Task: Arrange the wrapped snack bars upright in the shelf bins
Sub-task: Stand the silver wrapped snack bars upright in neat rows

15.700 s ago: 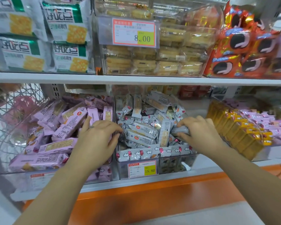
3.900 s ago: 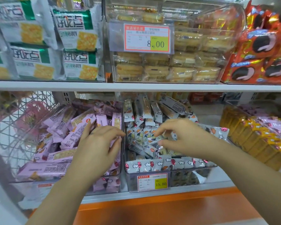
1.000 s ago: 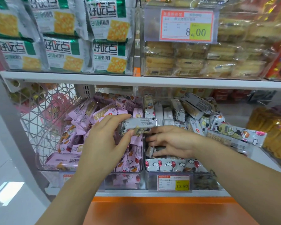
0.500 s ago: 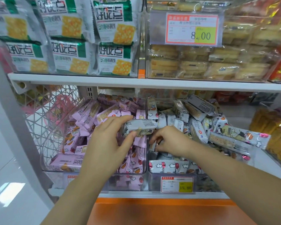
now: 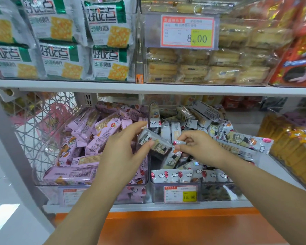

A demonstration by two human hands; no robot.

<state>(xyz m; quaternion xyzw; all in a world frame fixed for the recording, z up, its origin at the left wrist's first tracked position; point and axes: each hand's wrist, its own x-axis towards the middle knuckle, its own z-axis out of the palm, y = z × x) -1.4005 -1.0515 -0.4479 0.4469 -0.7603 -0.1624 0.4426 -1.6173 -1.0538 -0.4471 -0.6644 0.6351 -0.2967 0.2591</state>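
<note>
My left hand (image 5: 121, 154) holds a grey wrapped snack bar (image 5: 153, 141) between thumb and fingers, tilted over the divider between two clear shelf bins. My right hand (image 5: 200, 146) pinches the crimped end of a second grey bar (image 5: 174, 155) that points down into the grey-bar bin (image 5: 217, 193). That bin holds several grey bars, some upright along the front, others piled loosely behind. The left bin (image 5: 48, 190) is full of pink wrapped bars (image 5: 88, 131) lying at mixed angles.
A white shelf board (image 5: 148, 88) runs just above the bins, carrying cracker packs (image 5: 60, 41) and a box of wafers (image 5: 210, 64). A white wire basket (image 5: 41, 121) stands at left, yellow bars (image 5: 293, 149) at right. An orange ledge (image 5: 175, 225) lies below.
My left hand has tipped its grey bar toward the grey-bar bin. My right hand has lifted out of the pile and now pinches a bar's end. The camera has moved closer.
</note>
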